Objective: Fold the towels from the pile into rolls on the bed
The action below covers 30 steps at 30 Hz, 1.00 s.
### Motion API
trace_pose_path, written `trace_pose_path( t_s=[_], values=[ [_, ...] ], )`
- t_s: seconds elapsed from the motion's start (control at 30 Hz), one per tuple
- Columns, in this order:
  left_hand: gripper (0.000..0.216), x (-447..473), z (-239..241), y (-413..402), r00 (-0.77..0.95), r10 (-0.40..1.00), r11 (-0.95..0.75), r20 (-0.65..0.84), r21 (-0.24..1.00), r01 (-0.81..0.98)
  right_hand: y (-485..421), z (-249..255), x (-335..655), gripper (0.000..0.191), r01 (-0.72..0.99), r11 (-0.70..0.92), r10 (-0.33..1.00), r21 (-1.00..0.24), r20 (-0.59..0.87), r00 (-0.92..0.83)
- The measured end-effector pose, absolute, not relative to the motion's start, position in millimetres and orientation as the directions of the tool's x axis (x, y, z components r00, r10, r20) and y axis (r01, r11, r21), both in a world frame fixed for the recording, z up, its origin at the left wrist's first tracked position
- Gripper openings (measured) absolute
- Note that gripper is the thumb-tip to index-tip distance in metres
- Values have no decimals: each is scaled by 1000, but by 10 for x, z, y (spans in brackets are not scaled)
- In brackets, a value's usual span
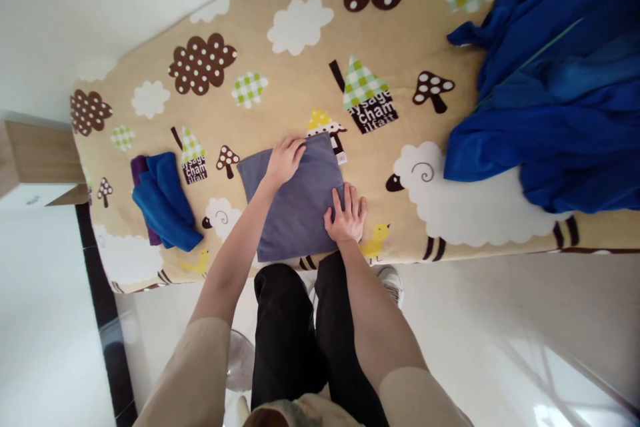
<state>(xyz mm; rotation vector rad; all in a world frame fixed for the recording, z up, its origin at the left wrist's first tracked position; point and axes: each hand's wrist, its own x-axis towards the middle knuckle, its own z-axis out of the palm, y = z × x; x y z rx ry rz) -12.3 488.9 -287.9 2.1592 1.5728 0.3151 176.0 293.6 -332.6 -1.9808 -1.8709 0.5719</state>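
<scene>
A grey-blue cloth (295,213) lies spread flat on the patterned bed cover in front of me, near the bed's front edge. A small white tag (342,159) sticks out at its upper right side. My left hand (287,161) rests palm down on the cloth's upper part, fingers stretched toward the right. At the cloth's right edge, my right hand (347,215) presses flat with its fingers spread, partly on the cloth and partly on the cover. Neither hand grips anything.
Left of the cloth lie folded blue cloths (167,200) with a purple cloth (139,167) under them. A large heap of blue fabric (560,93) covers the bed's right end. The bed cover (280,100) meets a white wall behind. A wooden cabinet (45,153) stands at left.
</scene>
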Motion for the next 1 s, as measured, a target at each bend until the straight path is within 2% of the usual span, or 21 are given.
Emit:
trace_pose_path(
  t_s=[0.27, 0.47, 0.7, 0.87, 1.0],
  values=[
    [28, 296, -3213, 5477, 376, 911, -196, -171, 624, 757, 2953, -3297, 1763, 64, 862, -71, 997, -502, -64, 45],
    [27, 435, -3331, 5465, 231, 967, -114, -108, 624, 773, 2956, -3314, 1762, 65, 860, -61, 998, -506, -58, 37],
    [49, 581, -3375, 5257, 143, 989, -138, 32, 533, 835, 2962, -3330, 1762, 63, 890, -24, 999, -456, 14, 35],
    [56, 307, -3139, 4981, 138, 990, -131, 22, 477, 869, 2964, -3331, 1769, 63, 894, -20, 999, -448, 26, 36],
    [59, -310, -2968, 4422, -7, 1000, 14, -22, 361, 932, 2948, -3346, 1771, 64, 890, -25, 999, -455, 15, 35]
  ],
)
